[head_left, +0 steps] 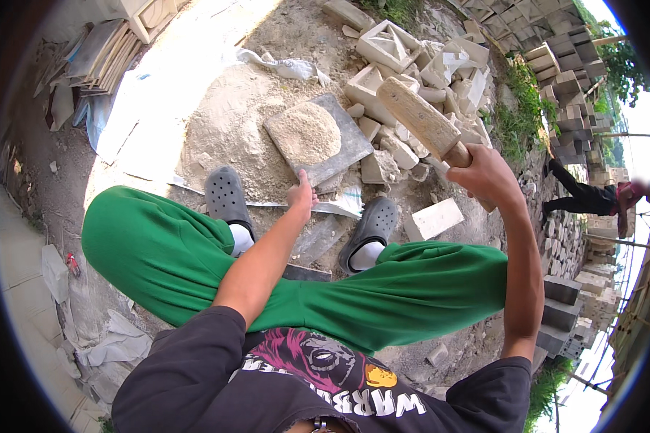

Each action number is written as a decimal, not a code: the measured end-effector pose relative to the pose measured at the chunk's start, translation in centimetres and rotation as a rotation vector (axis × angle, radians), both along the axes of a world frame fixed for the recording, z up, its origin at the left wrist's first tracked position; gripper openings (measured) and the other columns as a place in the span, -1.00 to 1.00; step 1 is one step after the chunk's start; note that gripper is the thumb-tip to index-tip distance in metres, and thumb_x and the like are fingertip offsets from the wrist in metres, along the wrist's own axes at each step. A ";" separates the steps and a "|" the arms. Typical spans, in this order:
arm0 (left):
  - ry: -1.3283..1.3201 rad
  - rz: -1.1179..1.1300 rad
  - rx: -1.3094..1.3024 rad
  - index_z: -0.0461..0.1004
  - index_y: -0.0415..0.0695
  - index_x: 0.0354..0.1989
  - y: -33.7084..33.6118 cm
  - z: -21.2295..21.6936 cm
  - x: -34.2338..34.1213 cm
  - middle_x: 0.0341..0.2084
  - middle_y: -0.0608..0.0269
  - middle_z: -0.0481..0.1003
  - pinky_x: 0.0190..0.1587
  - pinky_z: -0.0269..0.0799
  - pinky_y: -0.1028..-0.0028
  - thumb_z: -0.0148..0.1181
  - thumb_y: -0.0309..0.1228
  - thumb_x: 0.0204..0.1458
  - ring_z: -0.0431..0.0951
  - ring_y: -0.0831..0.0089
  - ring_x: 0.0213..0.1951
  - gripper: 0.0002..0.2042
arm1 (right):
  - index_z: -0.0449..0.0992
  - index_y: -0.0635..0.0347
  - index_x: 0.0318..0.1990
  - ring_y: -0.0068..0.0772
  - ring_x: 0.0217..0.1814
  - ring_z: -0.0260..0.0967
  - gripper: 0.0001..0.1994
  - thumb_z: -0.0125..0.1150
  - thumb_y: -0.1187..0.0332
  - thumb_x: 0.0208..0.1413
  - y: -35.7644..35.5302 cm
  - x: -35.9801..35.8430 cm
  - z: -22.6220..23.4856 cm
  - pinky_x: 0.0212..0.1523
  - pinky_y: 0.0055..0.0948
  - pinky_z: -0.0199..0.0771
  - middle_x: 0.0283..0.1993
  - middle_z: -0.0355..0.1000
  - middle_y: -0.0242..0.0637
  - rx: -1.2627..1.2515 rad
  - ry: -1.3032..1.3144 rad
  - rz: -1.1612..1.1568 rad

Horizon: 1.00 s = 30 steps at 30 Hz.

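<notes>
My right hand [488, 177] is wrapped round the handle of a wooden mallet [417, 117]. Its thick, worn head is raised and points up and to the left. Between my feet and the rubble, a flat dark grey square slab [350, 138] lies on the dusty ground. A round patch of pale, crumbly grit [307, 134] covers much of its top. My left hand [302, 193] grips the slab's near edge, thumb on top, with the other fingers partly hidden. Beneath and left of the slab spreads a heap of pale powder [220, 133].
Broken pale blocks [393, 148] are piled beyond the slab to the right. A whitish brick [435, 219] lies by my right grey clog [374, 227]. Flat boards [105, 58] lean at the far left. Another person [592, 196] is at the far right, near stacked grey blocks [570, 133].
</notes>
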State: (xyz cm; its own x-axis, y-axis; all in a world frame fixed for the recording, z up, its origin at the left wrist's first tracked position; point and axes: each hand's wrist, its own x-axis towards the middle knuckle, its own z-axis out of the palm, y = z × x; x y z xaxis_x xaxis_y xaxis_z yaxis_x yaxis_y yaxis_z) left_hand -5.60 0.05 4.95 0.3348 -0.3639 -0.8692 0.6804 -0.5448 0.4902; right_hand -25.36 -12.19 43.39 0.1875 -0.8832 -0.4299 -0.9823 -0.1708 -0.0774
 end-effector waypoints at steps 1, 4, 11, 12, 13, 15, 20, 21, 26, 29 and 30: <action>-0.010 0.006 -0.006 0.45 -0.32 -0.26 -0.2 0.1 0.1 -0.49 0.20 0.47 -0.54 0.50 0.47 0.03 0.17 0.21 0.46 0.47 -0.59 -0.39 | 0.60 0.44 -0.26 0.02 -0.31 0.57 -0.54 0.27 0.15 -0.21 0.0 -0.2 0.3 -0.14 -0.19 0.54 -0.41 0.55 0.10 -0.006 0.011 0.026; -0.057 0.064 -0.112 0.46 -0.38 -0.17 -0.9 0.9 0.1 -0.33 0.11 0.50 -0.40 0.57 0.43 -0.03 0.11 0.26 0.53 0.39 -0.44 -0.39 | 0.60 0.46 -0.30 0.06 -0.29 0.56 -0.55 0.27 0.17 -0.23 -0.2 -0.7 0.9 -0.12 -0.17 0.54 -0.38 0.54 0.15 0.020 0.039 0.049; 0.064 0.444 -0.384 0.34 -0.39 0.10 -4.0 5.3 1.0 0.03 0.01 0.40 0.04 0.59 0.24 0.04 -0.07 0.23 0.51 0.17 0.01 -0.46 | 0.59 0.42 -0.31 -0.24 -0.48 0.53 -0.62 0.32 0.22 -0.21 -2.6 -3.4 -0.5 -0.36 -0.33 0.56 -0.48 0.53 -0.05 0.033 0.076 0.033; 0.079 0.491 -0.398 0.32 -0.38 0.13 -4.7 5.9 1.4 0.05 0.01 0.39 0.07 0.58 0.21 0.05 -0.09 0.22 0.49 0.15 0.04 -0.45 | 0.59 0.38 -0.31 -0.39 -0.57 0.51 -0.65 0.34 0.25 -0.20 -2.8 -3.6 -0.5 -0.47 -0.41 0.57 -0.53 0.53 -0.16 0.029 0.083 0.027; 0.144 0.533 -0.403 0.29 -0.36 0.15 -5.4 6.1 2.4 0.06 0.06 0.37 0.06 0.59 0.20 0.07 -0.13 0.19 0.49 0.18 0.04 -0.46 | 0.60 0.38 -0.30 -0.36 -0.56 0.52 -0.64 0.34 0.23 -0.21 -2.9 -3.6 -0.6 -0.45 -0.39 0.57 -0.53 0.53 -0.14 0.018 0.076 0.037; 0.191 0.566 -0.395 0.36 -0.33 0.00 -6.9 8.0 4.1 -0.06 0.08 0.42 0.06 0.59 0.21 0.06 -0.18 0.20 0.52 0.19 -0.03 -0.59 | 0.60 0.38 -0.30 -0.33 -0.56 0.52 -0.62 0.34 0.22 -0.22 -3.1 -3.6 -0.6 -0.43 -0.37 0.57 -0.53 0.52 -0.13 0.021 0.073 0.055; 0.333 0.494 -0.515 0.31 -0.20 -0.51 -10.6 10.6 9.8 -0.55 0.21 0.38 0.07 0.63 0.24 -0.03 -0.32 0.23 0.60 0.16 -0.21 -0.72 | 0.61 0.39 -0.30 -0.21 -0.49 0.54 -0.59 0.33 0.18 -0.24 -3.1 -3.5 -0.1 -0.33 -0.30 0.57 -0.50 0.53 -0.05 0.046 0.070 0.071; 0.353 0.482 -0.529 0.33 -0.28 -0.45 -10.7 11.1 10.8 -0.42 0.11 0.42 0.04 0.66 0.27 -0.04 -0.35 0.23 0.58 0.04 -0.12 -0.74 | 0.62 0.41 -0.32 -0.13 -0.42 0.56 -0.58 0.31 0.17 -0.25 -2.8 -3.0 0.2 -0.26 -0.25 0.56 -0.48 0.54 0.00 0.052 0.059 0.083; 0.450 0.527 -0.494 0.31 -0.28 -0.50 -13.1 12.5 13.4 -0.53 0.20 0.38 -0.07 0.71 0.36 -0.09 -0.33 0.29 0.60 -0.07 -0.10 -0.67 | 0.61 0.36 -0.27 -0.31 -0.55 0.54 -0.62 0.35 0.23 -0.20 -2.8 -2.9 0.5 -0.42 -0.33 0.58 -0.49 0.54 -0.11 0.111 0.047 0.055; 0.467 0.537 -0.537 0.34 -0.32 -0.50 -14.2 11.4 15.5 -0.57 0.20 0.37 -0.11 0.73 0.36 -0.10 -0.34 0.30 0.61 -0.07 -0.10 -0.66 | 0.61 0.36 -0.26 -0.32 -0.55 0.54 -0.63 0.35 0.23 -0.19 -2.7 -2.8 0.6 -0.44 -0.33 0.58 -0.50 0.53 -0.12 0.094 0.069 0.063; 0.475 0.538 -0.538 0.34 -0.32 -0.51 -14.6 11.5 15.8 -0.58 0.20 0.38 -0.12 0.73 0.36 -0.09 -0.34 0.30 0.61 -0.07 -0.09 -0.65 | 0.61 0.36 -0.26 -0.32 -0.55 0.54 -0.63 0.35 0.23 -0.19 -2.7 -3.0 0.5 -0.44 -0.33 0.58 -0.50 0.53 -0.12 0.091 0.072 0.052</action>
